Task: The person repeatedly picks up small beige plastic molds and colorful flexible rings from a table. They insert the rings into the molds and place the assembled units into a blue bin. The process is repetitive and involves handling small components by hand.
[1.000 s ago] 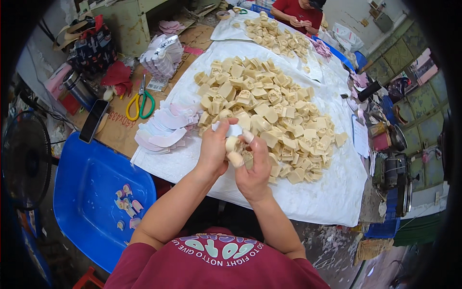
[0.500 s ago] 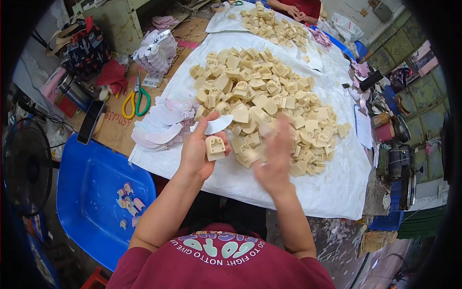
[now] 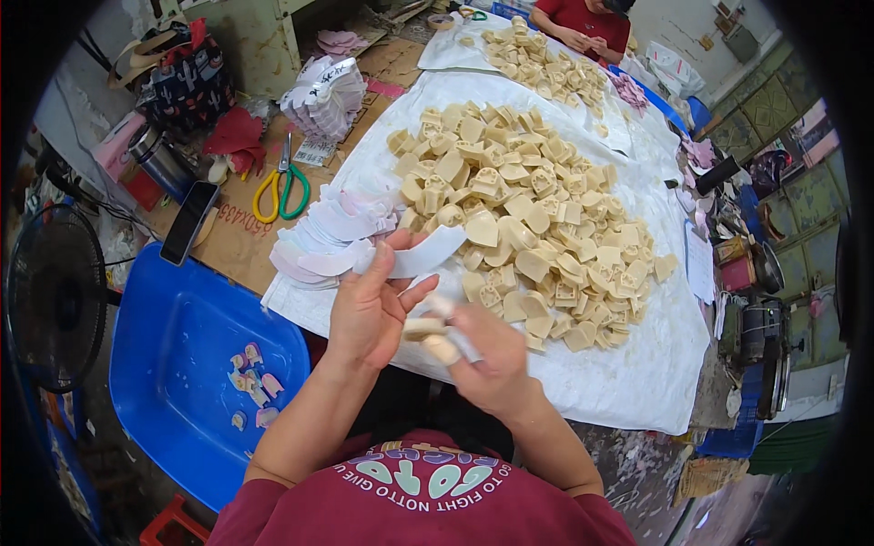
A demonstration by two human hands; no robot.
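Observation:
My left hand [image 3: 362,318] is raised over the table's near edge, pinching a curved, pale bluish-white strip [image 3: 432,252] between thumb and fingers. Close beside it, my right hand [image 3: 496,359] is blurred by motion and grips a small cream moulded block [image 3: 422,327] shaped like a shoe heel. Beyond both hands, a large heap of the same cream blocks [image 3: 546,218] covers the white sheet [image 3: 628,391]. Left of the heap lies a loose pile of pale pink and white curved strips [image 3: 319,241].
Scissors with yellow and green handles [image 3: 282,187] and a phone [image 3: 189,223] lie to the left. A blue tub [image 3: 164,364] holding a few coloured pieces stands below, by a black fan [image 3: 55,296]. Across the table, another person's hands [image 3: 587,43] are near a second heap.
The cream block that sat in my left hand is now in my right hand. My right hand has come left from the heap to my left hand. The whole view has shifted slightly.

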